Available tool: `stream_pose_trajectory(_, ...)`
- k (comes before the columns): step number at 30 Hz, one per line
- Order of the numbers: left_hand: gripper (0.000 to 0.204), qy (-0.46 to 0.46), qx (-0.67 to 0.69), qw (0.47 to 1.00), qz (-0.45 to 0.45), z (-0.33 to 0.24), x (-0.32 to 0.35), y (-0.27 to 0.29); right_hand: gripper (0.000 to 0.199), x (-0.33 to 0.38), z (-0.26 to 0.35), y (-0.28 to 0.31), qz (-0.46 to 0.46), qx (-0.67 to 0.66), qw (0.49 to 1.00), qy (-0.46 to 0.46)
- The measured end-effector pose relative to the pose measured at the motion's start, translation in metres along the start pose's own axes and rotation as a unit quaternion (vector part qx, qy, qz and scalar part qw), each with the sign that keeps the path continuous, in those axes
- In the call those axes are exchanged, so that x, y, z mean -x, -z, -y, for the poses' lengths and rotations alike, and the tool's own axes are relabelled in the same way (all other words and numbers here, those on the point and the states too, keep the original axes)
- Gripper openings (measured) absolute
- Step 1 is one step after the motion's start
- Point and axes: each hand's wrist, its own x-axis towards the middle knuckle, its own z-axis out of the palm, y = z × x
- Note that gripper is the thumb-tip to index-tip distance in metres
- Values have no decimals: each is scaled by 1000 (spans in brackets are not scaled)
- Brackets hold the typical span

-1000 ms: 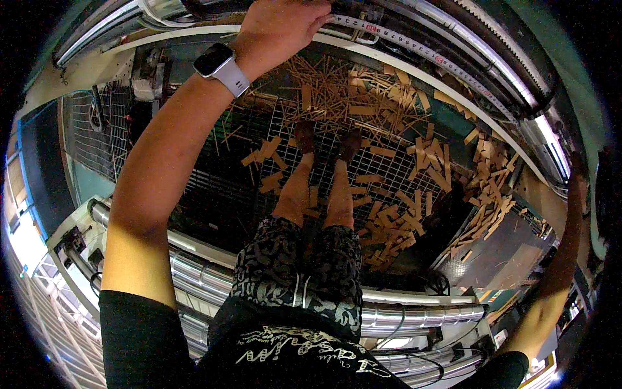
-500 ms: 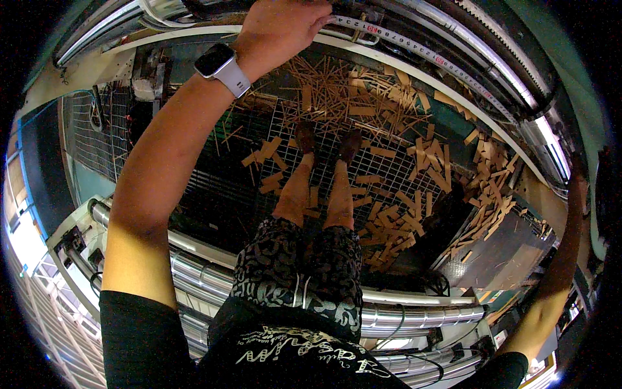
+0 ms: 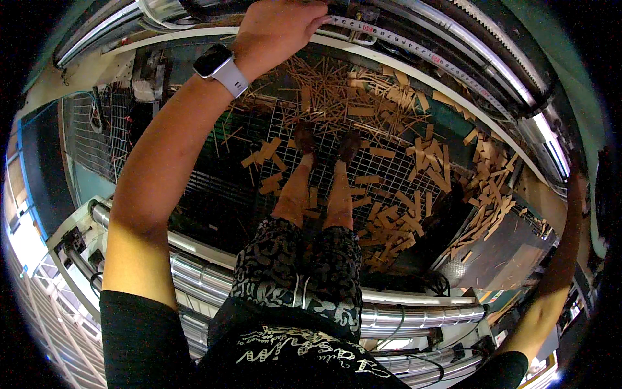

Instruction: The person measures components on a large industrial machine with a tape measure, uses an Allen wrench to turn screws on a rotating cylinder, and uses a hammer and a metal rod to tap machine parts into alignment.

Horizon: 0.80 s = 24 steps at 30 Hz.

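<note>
My left hand (image 3: 280, 31) is at the far side, its fingers pinched on a white tape measure (image 3: 403, 41) with black and red marks. From there the tape stretches right along a shiny metal roller (image 3: 547, 139), bending with the picture's rim. On my left wrist is a watch (image 3: 221, 68) with a pale strap. My right arm reaches up along the right edge, and my right hand (image 3: 576, 170) is in deep shadow near the roller's right end. Its fingers cannot be made out, nor whether it holds the tape.
Below the tape runs a pale curved rail (image 3: 473, 107). Brown cardboard strips (image 3: 395, 223) litter the wire grid floor (image 3: 382, 172) around my feet. Behind me lie more metal rollers (image 3: 421, 318) with cables. A wire mesh panel (image 3: 97, 133) stands at the left.
My left hand has shifted very slightly left with the tape end. The stretched tape has moved a little with it; my right arm stays almost the same.
</note>
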Motion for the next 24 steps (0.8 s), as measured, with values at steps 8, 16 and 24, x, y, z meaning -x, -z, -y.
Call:
stream_pose_trajectory(8,20,21,-20,999,39,-3,-2,3,39,0,-1,-2,1,-20,1000,-14)
stream_pose_trajectory(16,17,-14,-12,1000,-2,2,-1,-3,39,-3,2,-2,0,-40,999,-24)
stream_pose_trajectory(24,20,23,-25,998,44,2,0,-1,38,0,3,-11,-5,-73,996,-46)
